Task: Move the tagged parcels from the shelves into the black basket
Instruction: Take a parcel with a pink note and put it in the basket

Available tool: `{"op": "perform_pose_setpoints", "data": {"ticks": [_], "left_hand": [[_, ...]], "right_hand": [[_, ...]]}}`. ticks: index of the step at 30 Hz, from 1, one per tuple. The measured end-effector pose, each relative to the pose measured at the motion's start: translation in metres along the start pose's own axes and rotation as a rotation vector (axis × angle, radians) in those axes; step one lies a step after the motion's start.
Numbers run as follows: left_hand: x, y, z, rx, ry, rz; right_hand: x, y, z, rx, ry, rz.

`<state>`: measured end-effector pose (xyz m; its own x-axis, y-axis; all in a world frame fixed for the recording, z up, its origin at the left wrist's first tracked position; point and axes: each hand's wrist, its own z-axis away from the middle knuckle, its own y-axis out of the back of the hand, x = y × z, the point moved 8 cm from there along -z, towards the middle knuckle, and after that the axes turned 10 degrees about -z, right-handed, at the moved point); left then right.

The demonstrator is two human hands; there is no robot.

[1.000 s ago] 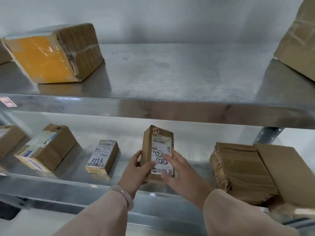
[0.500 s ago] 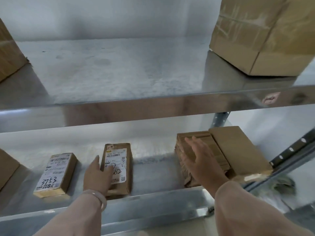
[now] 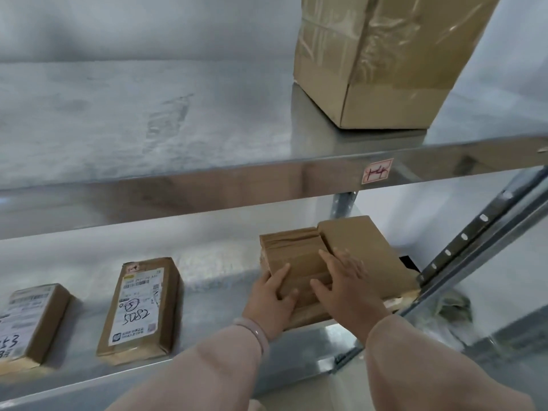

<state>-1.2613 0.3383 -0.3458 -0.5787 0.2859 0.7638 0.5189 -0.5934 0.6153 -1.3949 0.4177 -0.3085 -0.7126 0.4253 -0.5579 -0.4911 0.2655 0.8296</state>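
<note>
parcel in play: the taped parcel (image 3: 292, 256), sitting at the right end of the lower shelf (image 3: 213, 295), close to the front lip

which way it lies: long axis runs front to back, far end swung a bit left; the near end is right under both hands, so pulling it out means drawing it straight back toward the body

left hand (image 3: 271, 305): on the near-left corner, thumb on top and fingers wrapped down the side, looks like a proper grip to me

right hand (image 3: 348, 287): lying flat on top, fingers spread and pretty straight, pressing down and not clamping anything

nearer hand: honestly both are on it, but the left has the edge

how it looks: brown, wrapped in glossy tape, wrinkly along the far end; no tag showing on its top face, so can't tell if it's a tagged one

right next door: flat cardboard box (image 3: 364, 241) butted up against its right side, partly under the right hand's fingers

further left: 5082 parcel (image 3: 139, 307) lying label up, well apart

up top: big carton (image 3: 379, 63) on the upper shelf (image 3: 178, 176)

black basket: not in view
</note>
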Motion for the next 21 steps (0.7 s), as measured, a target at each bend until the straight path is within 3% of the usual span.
{"op": "perform_pose_setpoints", "data": {"ticks": [6,12,17,21], "left_hand": [[-0.030,0.007,0.017,0.092,0.154,0.268],[-0.043,0.036,0.027,0.316,0.265,0.275],[-0.042,0.046,0.020,0.192,0.408,0.236],[-0.036,0.050,0.020,0.104,0.427,0.497]], "right_hand": [[0.014,0.005,-0.010,-0.034,-0.043,-0.011],[-0.023,-0.013,-0.006,-0.201,0.069,-0.311],[-0.047,-0.023,-0.001,-0.256,0.188,-0.326],[-0.058,-0.030,0.002,-0.312,0.253,-0.297]]}}
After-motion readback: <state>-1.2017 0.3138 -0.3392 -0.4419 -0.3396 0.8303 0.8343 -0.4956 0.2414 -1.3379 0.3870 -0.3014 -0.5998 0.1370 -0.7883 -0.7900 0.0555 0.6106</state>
